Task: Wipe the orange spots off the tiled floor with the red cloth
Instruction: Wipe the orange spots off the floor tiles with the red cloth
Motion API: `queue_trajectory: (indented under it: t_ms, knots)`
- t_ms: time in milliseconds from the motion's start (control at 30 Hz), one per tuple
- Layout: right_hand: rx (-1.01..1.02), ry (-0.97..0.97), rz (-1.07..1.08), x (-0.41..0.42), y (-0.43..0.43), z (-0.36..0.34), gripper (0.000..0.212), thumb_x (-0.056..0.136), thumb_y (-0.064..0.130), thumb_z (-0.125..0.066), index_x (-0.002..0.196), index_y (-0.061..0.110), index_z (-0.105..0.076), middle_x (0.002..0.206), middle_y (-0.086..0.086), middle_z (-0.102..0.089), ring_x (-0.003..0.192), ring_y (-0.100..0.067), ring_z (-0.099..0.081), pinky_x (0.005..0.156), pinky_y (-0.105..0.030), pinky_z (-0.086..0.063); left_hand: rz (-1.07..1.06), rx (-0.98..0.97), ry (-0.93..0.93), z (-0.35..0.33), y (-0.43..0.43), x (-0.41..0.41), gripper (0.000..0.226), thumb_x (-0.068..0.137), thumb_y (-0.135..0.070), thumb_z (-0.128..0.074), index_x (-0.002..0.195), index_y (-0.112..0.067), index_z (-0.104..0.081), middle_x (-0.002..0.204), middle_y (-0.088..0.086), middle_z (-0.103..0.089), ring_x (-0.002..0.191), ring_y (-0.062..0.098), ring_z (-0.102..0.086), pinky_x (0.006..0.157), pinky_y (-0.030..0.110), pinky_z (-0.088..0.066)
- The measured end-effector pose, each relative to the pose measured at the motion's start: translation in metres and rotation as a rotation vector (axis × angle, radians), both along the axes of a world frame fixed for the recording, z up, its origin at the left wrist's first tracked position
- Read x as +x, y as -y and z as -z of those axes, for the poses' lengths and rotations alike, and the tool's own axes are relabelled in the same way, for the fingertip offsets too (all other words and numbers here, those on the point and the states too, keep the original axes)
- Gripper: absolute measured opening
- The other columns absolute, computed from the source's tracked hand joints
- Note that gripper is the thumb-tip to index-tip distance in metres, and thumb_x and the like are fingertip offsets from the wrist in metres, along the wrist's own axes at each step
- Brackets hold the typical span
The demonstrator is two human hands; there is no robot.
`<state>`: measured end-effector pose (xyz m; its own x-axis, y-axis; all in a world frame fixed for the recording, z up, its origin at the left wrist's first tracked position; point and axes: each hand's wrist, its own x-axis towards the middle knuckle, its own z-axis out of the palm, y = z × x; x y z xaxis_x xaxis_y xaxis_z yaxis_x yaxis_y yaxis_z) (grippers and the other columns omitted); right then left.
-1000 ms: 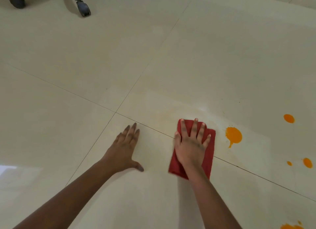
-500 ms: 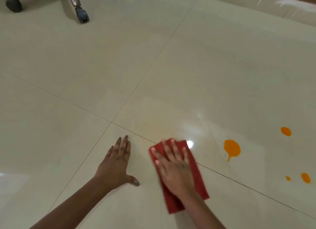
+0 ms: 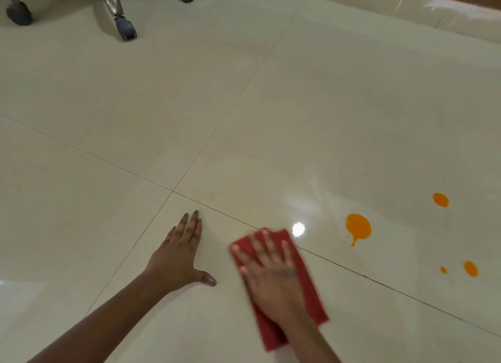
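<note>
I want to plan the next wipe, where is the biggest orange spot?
The biggest orange spot lies right of the red cloth, beyond the grout line.

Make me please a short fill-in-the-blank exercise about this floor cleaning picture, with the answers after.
1. The right hand presses flat on the ____ cloth.
2. The left hand rests on the bare floor, holding ____.
3. The number of orange spots fully in view is ____.
4. The spots lie to the ____ of the cloth.

Answers: red; nothing; four; right

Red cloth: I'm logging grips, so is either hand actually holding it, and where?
Not gripped: the right hand lies flat, fingers spread, on the middle of the red cloth. The left hand rests bare on the floor.
</note>
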<state>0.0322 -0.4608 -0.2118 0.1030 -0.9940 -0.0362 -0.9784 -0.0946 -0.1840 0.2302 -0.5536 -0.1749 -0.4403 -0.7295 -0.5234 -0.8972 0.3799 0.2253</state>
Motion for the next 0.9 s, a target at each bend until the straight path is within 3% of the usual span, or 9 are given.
queue_trajectory:
  t_ms: [67,133,233,300,400,600,733,833,900]
  knots:
    - [-0.002,-0.05,0.158,-0.052,-0.001,0.004,0.049,0.09,0.04,-0.031,0.139,0.043,-0.033,0.149,0.0,-0.037,0.136,-0.027,-0.034,0.108,-0.052,-0.024,-0.015,-0.012,0.018,0.0,-0.002,-0.003,0.136,0.058,-0.081,-0.053,0.14,-0.005,0.023,0.144,0.004,0.039,0.137,0.02,0.03,0.117,0.034,0.004]
    - [0.007,-0.099,0.286,-0.085,0.03,0.001,0.052,0.091,0.043,-0.018,0.143,0.042,-0.015,0.155,-0.002,-0.022,0.142,-0.027,-0.022,0.111,-0.053,-0.021,-0.045,-0.004,0.03,-0.001,-0.003,-0.008,0.135,0.06,-0.074,-0.061,0.141,-0.004,0.022,0.146,0.006,0.037,0.137,0.02,0.029,0.116,0.033,0.004]
    - [0.088,-0.032,0.339,-0.072,0.062,0.002,0.052,0.096,0.043,-0.012,0.143,0.039,0.01,0.158,-0.005,0.006,0.145,-0.026,0.003,0.114,-0.052,-0.005,-0.067,0.029,-0.007,-0.006,-0.008,-0.023,0.146,0.044,-0.091,-0.045,0.141,-0.005,0.022,0.146,0.008,0.037,0.134,0.019,0.033,0.113,0.034,0.009]
    - [-0.001,-0.022,0.251,-0.042,0.04,0.002,0.055,0.095,0.041,-0.024,0.147,0.035,-0.01,0.157,-0.008,-0.01,0.143,-0.029,-0.013,0.113,-0.054,-0.013,0.018,0.009,-0.014,-0.005,-0.012,-0.04,0.152,0.027,-0.099,-0.019,0.141,-0.008,0.022,0.146,0.007,0.037,0.132,0.018,0.036,0.113,0.037,0.012]
    - [0.015,-0.026,0.06,-0.026,-0.04,0.001,0.047,0.095,0.042,-0.027,0.142,0.039,-0.028,0.153,0.0,-0.026,0.141,-0.026,-0.022,0.108,-0.051,-0.017,0.153,-0.025,0.003,-0.002,-0.015,-0.063,0.141,0.045,-0.091,-0.039,0.141,-0.009,0.022,0.141,0.003,0.04,0.133,0.02,0.034,0.116,0.042,0.009]
    - [0.085,-0.12,0.424,-0.156,-0.042,-0.002,0.05,0.098,0.044,-0.007,0.143,0.037,-0.026,0.152,-0.004,-0.026,0.139,-0.03,-0.026,0.109,-0.053,-0.021,0.394,-0.106,0.015,0.005,0.003,-0.113,0.131,0.061,-0.075,-0.059,0.143,-0.011,0.02,0.139,0.005,0.041,0.136,0.024,0.032,0.113,0.039,0.013]
    - [0.204,-0.044,0.619,-0.176,0.048,-0.007,0.049,0.099,0.044,-0.013,0.147,0.041,-0.002,0.158,0.001,0.007,0.144,-0.024,0.01,0.115,-0.05,0.002,0.353,-0.085,-0.017,0.015,0.004,-0.136,0.134,0.059,-0.075,-0.061,0.142,-0.009,0.021,0.137,0.002,0.041,0.134,0.021,0.033,0.113,0.044,0.012]
    - [0.138,-0.015,0.402,-0.123,0.05,-0.003,0.051,0.096,0.043,-0.012,0.146,0.041,-0.012,0.158,0.002,-0.003,0.144,-0.026,0.004,0.115,-0.051,0.002,0.346,-0.085,0.027,0.014,0.004,-0.135,0.134,0.058,-0.077,-0.059,0.142,-0.009,0.02,0.138,0.002,0.041,0.136,0.021,0.031,0.115,0.045,0.009]
    - [0.058,-0.005,0.283,-0.103,0.001,-0.001,0.05,0.094,0.042,-0.018,0.144,0.041,-0.024,0.156,0.003,-0.019,0.144,-0.026,-0.011,0.114,-0.051,-0.011,0.355,-0.073,0.041,0.011,0.004,-0.134,0.134,0.059,-0.077,-0.058,0.142,-0.009,0.021,0.137,0.002,0.041,0.133,0.019,0.033,0.115,0.045,0.008]
